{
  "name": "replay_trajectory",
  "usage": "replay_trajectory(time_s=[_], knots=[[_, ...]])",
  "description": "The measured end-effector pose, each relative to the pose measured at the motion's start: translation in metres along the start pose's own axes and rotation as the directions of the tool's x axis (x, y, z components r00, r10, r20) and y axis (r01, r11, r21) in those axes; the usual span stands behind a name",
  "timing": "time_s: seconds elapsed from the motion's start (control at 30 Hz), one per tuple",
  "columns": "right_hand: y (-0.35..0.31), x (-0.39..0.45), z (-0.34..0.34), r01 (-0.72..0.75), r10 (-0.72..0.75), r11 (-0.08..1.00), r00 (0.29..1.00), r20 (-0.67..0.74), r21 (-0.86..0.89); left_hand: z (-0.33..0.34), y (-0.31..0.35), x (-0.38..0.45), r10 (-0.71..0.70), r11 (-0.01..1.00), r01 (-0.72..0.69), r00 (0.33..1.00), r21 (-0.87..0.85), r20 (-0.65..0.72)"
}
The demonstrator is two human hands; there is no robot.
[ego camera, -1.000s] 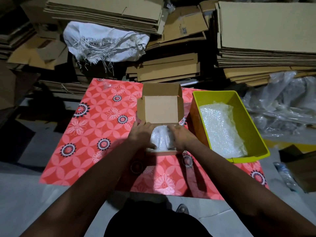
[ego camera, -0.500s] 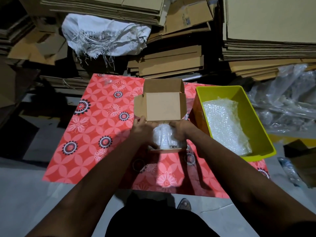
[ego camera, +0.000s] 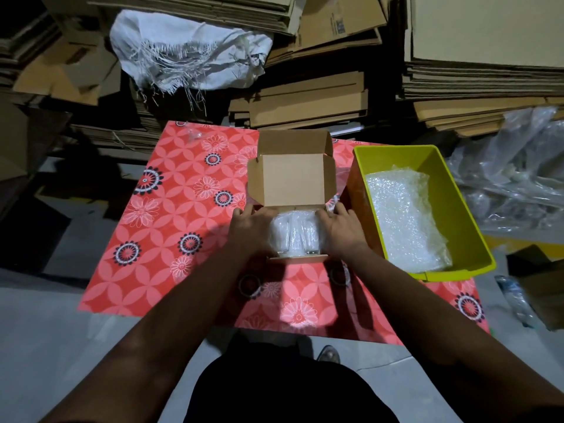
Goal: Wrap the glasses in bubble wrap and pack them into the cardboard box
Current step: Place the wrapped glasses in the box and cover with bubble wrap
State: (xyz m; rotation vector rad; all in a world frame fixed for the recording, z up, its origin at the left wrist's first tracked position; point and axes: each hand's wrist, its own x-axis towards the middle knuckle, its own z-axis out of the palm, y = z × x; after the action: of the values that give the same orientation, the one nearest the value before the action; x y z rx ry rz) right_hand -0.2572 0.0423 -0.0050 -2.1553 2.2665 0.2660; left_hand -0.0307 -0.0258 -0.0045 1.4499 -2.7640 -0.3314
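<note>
We see a small cardboard box (ego camera: 293, 184) standing near the middle of a red flowered mat (ego camera: 171, 227) spread on the floor, its lid folded back and upright toward the mat's far edge. Inside the box lie glasses wrapped in bubble wrap (ego camera: 294, 236), packed side by side; their clear bases show at the box's near wall.

Our left hand (ego camera: 251, 232) rests over the left side of the box, fingers reaching forward along the wrapped bundle, the thumb out at the box's left wall. Our right hand (ego camera: 341, 230) lies on the right side in the same way, fingers laid along the wrap. Both hands press or steady the bundle with fairly straight fingers; we cannot tell whether any fingertip curls under the wrap.

Just beside the box, at the mat's right edge, sits a yellow bin (ego camera: 467, 227) holding loose sheets of bubble wrap (ego camera: 403, 218). Beyond the mat's far edge rise stacks of flattened cardboard (ego camera: 308, 102), with a frayed white sack (ego camera: 189, 53) draped over them. Clear plastic sheeting (ego camera: 515, 178) lies heaped to the right of the bin.
</note>
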Motion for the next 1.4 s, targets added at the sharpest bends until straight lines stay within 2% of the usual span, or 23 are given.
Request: replay_trajectory(time_s=[0.17,0.27,0.33,0.4,0.47,0.53,0.63,0.7,0.8,0.97,1.13,1.2,1.27,1.3,1.33,1.4], knots=[[0.000,0.006,-0.020,0.018,-0.032,0.995,0.990,0.141,0.100,-0.003,0.005,0.006,-0.001,1.000,-0.001,0.997,0.030,0.079],[-0.006,0.001,-0.036,0.141,-0.148,0.967,0.989,0.016,0.214,-0.010,0.007,0.009,-0.026,1.000,0.025,0.992,0.010,0.123],[-0.019,-0.007,-0.037,0.235,-0.251,0.924,0.968,0.013,0.301,-0.011,0.011,0.001,-0.032,0.999,0.032,0.999,-0.016,0.018],[-0.034,-0.018,-0.031,0.292,-0.328,0.920,0.938,0.107,0.260,-0.005,0.011,-0.014,-0.007,0.992,-0.003,0.997,-0.124,-0.080],[-0.042,-0.028,-0.023,0.342,-0.363,0.928,0.919,0.151,0.148,0.004,0.005,-0.028,0.084,0.988,-0.083,0.996,-0.132,-0.002],[-0.040,-0.033,-0.018,0.331,-0.351,0.933,0.921,0.166,0.139,0.008,-0.005,-0.037,0.198,0.979,-0.192,0.976,-0.070,0.088],[-0.034,-0.034,-0.018,0.312,-0.346,0.932,0.917,0.197,0.184,0.001,-0.013,-0.044,0.353,0.928,-0.365,0.926,0.075,0.136],[-0.025,-0.037,-0.018,0.275,-0.342,0.919,0.912,0.226,0.281,-0.002,-0.010,-0.049,0.390,0.901,-0.411,0.908,0.142,0.153],[-0.009,-0.041,-0.015,0.197,-0.262,0.913,0.955,0.141,0.358,-0.001,-0.006,-0.053,0.403,0.892,-0.414,0.910,0.179,0.097],[-0.011,-0.054,-0.012,0.127,-0.137,0.990,0.970,0.200,0.065,0.008,-0.003,-0.045,0.418,0.882,-0.413,0.908,0.227,0.025],[-0.014,-0.056,-0.015,0.123,-0.123,0.992,0.966,0.229,0.014,0.019,-0.007,-0.040,0.405,0.890,-0.391,0.914,0.234,-0.017],[-0.010,-0.056,-0.030,0.133,-0.144,0.988,0.977,0.156,0.080,0.016,0.001,-0.039,0.388,0.912,-0.370,0.918,0.177,-0.085],[0.001,-0.054,-0.047,0.145,-0.114,0.957,0.984,-0.135,0.250,0.017,0.011,-0.034,0.351,0.936,-0.344,0.926,0.074,-0.137],[0.009,-0.052,-0.055,0.124,-0.024,0.927,0.961,-0.275,0.353,0.019,0.016,-0.032,0.332,0.943,-0.332,0.933,0.028,-0.142],[0.020,-0.049,-0.061,0.076,0.102,0.890,0.928,-0.358,0.450,0.023,0.021,-0.028,0.320,0.946,-0.325,0.937,-0.015,-0.139],[0.051,-0.041,-0.060,-0.073,0.363,0.787,0.858,-0.363,0.613,0.028,0.029,-0.020,0.316,0.944,-0.323,0.944,-0.064,-0.098]])
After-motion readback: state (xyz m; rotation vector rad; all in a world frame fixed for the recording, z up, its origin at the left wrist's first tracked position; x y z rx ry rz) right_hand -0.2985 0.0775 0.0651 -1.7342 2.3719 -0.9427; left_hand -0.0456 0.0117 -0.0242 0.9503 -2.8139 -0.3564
